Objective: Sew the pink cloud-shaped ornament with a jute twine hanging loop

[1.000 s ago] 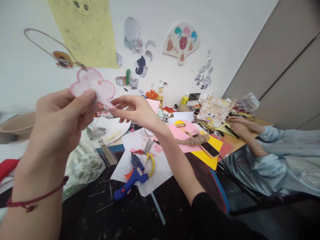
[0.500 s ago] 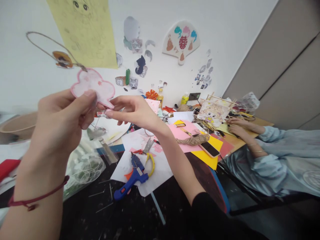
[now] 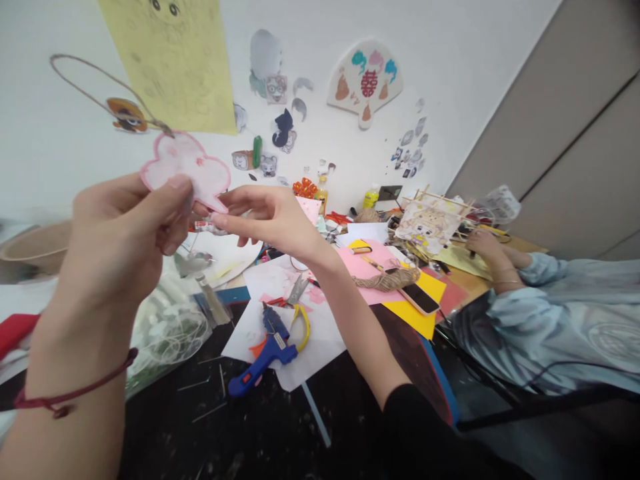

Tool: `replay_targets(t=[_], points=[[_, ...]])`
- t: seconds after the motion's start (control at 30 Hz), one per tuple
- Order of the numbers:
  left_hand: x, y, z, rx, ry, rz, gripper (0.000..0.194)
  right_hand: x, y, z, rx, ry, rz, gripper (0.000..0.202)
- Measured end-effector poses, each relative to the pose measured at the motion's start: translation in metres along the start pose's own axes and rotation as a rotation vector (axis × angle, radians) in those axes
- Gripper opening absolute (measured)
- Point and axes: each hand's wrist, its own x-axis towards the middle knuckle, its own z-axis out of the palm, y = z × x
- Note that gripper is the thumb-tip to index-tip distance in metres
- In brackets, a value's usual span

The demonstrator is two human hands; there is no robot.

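Observation:
My left hand (image 3: pixel 135 227) pinches a cloud-shaped paper tag (image 3: pixel 185 159), white with a pink edge, between thumb and fingers. A loop of brown twine (image 3: pixel 95 67) runs from the tag's top. My right hand (image 3: pixel 267 217) closes thumb and fingers on the tag's pointed lower right tip. Below, on the table, lie a blue glue gun (image 3: pixel 270 353) and scissors (image 3: pixel 300 327) with yellow and orange handles, on white paper (image 3: pixel 320 340). Part of the tag is hidden behind my left thumb.
A clear bag (image 3: pixel 170 333) of white and green material lies at left. Twine (image 3: pixel 385 280), a phone (image 3: pixel 420 298) and pink and yellow paper lie right of my arm. A co-worker's hand (image 3: pixel 485 243) is at the far right. The wall (image 3: pixel 310 20) stands close behind.
Both hands keep their hold on the tag, nearly still. The view has shifted slightly. At the far right, the co-worker's hands and sleeves have moved.

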Motion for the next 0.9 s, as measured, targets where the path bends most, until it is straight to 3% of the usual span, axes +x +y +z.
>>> replay_targets(t=[0.27, 0.4, 0.57, 0.9], points=[[-0.0011, -0.0015, 0.0009, 0.001, -0.005, 0.002, 0.029, 0.001, 0.0042, -0.0016, -0.013, 0.018, -0.019, 0.04], [-0.0012, -0.0014, 0.0, -0.015, 0.019, -0.014, 0.018, -0.0008, 0.0019, -0.0009, -0.003, 0.024, -0.029, 0.039], [-0.001, -0.001, 0.0008, -0.03, 0.004, -0.024, 0.027, -0.0024, -0.0018, 0.0, -0.01, 0.033, -0.041, 0.034], [0.0002, -0.007, -0.0013, -0.049, -0.012, 0.008, 0.025, -0.0037, -0.0054, 0.0008, -0.06, 0.049, 0.007, 0.036]])
